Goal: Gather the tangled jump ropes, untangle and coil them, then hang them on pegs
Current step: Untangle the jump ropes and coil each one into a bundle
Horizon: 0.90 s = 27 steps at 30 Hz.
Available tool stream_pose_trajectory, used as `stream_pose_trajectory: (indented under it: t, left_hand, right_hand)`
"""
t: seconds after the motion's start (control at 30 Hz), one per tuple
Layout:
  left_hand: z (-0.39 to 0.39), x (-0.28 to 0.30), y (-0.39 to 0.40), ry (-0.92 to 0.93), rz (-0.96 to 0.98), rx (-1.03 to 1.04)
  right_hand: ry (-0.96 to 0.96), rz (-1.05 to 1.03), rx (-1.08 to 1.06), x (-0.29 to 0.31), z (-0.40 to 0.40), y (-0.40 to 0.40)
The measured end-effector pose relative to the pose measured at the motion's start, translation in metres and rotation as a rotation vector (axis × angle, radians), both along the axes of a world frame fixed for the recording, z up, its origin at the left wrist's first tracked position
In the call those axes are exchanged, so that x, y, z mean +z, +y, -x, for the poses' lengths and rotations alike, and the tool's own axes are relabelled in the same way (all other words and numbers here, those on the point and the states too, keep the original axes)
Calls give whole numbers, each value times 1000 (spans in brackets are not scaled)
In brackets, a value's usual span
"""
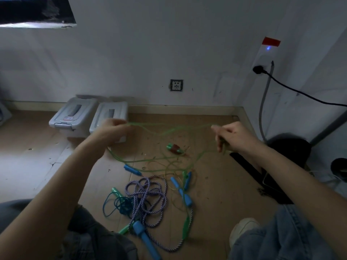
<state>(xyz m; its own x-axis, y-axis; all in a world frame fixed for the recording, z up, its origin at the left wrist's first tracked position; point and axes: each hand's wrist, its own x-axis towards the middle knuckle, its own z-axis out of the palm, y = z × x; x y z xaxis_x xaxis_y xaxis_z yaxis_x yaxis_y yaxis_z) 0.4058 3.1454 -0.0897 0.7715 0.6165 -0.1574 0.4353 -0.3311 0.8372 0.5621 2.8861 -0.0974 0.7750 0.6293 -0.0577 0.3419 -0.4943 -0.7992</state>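
— Where's the green rope (165, 128)?
— Strung between both fists, sagging below the fingers to the floor tangle.
— Grip?
— Left hand (110, 128) pinches one end; right hand (231, 136) curls around loops. Purple braided rope (148, 197) lies below them.

A single head-worn wide-angle view looks forward and down from a person seated on the floor (216, 184). It faces the white wall with the socket (176, 85), close over the outstretched forearms. The knees fill the lower corners, and wide-angle bending curves the edges.
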Motion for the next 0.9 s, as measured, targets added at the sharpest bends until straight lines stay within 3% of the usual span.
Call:
stream_pose_trajectory:
  t: [0.07,0.17,0.3,0.33,0.4,0.5,0.57,0.63,0.7,0.77,0.83,0.9]
  left_hand:
    - [-1,-5,-8,182,-21,-106]
    - [-4,-12,-19,411,-70,-219]
    - [-5,-17,-27,474,-57,-366]
    - [-5,-18,-29,451,-76,-436]
    - [-4,-16,-42,293,-87,-573]
    - [-11,-11,-75,-145,307,-696]
    - [-19,-18,-88,-282,413,-700]
    - [-21,-26,-84,-206,56,-687]
    - [-19,-44,-61,66,-391,-594]
    - [-11,-64,-37,386,-620,-455]
    - [-3,-78,-24,524,-479,-350]
    - [-2,-75,-26,370,20,-195]
  right_hand:
    - [43,-185,-174,0,-1,1]
    - [10,-286,-243,-3,0,4]
    - [-272,-156,-154,1,7,8]
    - [-253,-170,-118,5,9,9]
    - [-21,-251,33,14,18,13]
    - [208,-340,341,25,38,22]
    - [184,-395,395,30,41,26]
    - [48,-389,304,35,33,24]
    - [-39,-370,157,36,23,16]
    - [54,-500,-61,36,10,5]
    - [149,-643,-195,35,-1,-2]
    - [63,-453,-163,28,-3,-3]
